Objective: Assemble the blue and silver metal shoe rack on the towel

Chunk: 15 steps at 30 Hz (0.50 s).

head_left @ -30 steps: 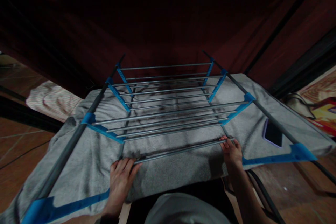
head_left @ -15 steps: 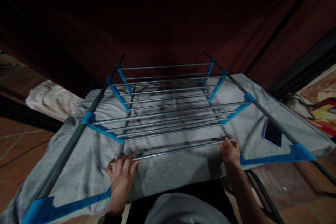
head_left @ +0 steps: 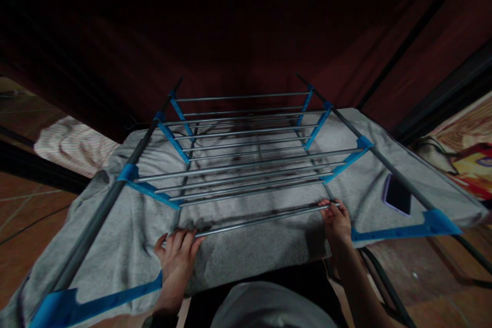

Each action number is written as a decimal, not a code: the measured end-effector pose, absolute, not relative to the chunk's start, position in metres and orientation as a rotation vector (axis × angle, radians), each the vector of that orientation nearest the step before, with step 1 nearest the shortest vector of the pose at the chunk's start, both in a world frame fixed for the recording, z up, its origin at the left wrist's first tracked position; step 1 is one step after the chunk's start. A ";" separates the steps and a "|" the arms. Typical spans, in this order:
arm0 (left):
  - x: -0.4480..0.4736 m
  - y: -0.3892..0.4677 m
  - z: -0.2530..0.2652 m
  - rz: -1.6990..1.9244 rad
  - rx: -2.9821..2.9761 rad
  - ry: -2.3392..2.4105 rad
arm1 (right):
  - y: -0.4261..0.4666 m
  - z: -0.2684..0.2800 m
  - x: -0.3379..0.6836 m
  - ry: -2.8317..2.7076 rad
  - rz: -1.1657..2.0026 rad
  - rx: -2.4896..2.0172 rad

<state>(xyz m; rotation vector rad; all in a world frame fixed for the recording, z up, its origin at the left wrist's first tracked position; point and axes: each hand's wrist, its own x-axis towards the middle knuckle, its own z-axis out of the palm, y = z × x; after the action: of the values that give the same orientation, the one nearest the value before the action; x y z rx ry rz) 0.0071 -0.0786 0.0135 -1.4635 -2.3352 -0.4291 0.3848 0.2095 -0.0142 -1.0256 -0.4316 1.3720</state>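
A thin metal rod (head_left: 261,219) runs crosswise in front of me, held near both ends. My left hand (head_left: 178,251) is closed over its left end, fingers on top. At the other end, my right hand (head_left: 335,218) pinches the rod between thumb and fingers. Around my hands stands a drying rack (head_left: 246,165) with dark side poles, blue plastic brackets and several metal rods across it. The nearest brackets, a left blue bracket (head_left: 111,303) and a right blue bracket (head_left: 407,230), have no rod between them; the rod in my hands lies apart from them.
The rack rests on a grey blanket (head_left: 269,251) over a low surface. A phone (head_left: 397,195) lies on it at the right, beside the side pole. A striped cloth (head_left: 77,146) is at the left. Dark red curtain-like fabric (head_left: 246,36) hangs behind.
Almost nothing differs. Both hands keep hold of the rod, with only a very slight shift of hands and view.
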 end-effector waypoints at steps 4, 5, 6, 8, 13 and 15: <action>0.009 -0.078 0.017 -0.380 -1.495 -2.368 | 0.210 -0.012 0.384 -0.442 1.368 -1.024; 0.009 -0.078 0.018 -0.374 -1.501 -2.386 | 0.209 -0.011 0.383 -0.442 1.367 -1.026; 0.009 -0.078 0.018 -0.373 -1.503 -2.402 | 0.209 -0.011 0.383 -0.443 1.366 -1.027; 0.009 -0.079 0.017 -0.380 -1.489 -2.420 | 0.209 -0.009 0.383 -0.453 1.355 -1.031; 0.007 -0.081 0.012 -0.413 -1.422 -2.460 | 0.209 -0.006 0.381 -0.455 1.354 -1.051; 0.007 -0.080 0.012 -0.420 -1.418 -2.467 | 0.209 -0.006 0.381 -0.432 1.363 -1.064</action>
<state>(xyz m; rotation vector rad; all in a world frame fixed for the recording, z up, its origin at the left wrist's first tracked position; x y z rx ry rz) 0.0074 -0.0805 0.0118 -1.4179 -2.4671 -0.4196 0.3806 0.2090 -0.0061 -1.0643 -0.4321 1.3631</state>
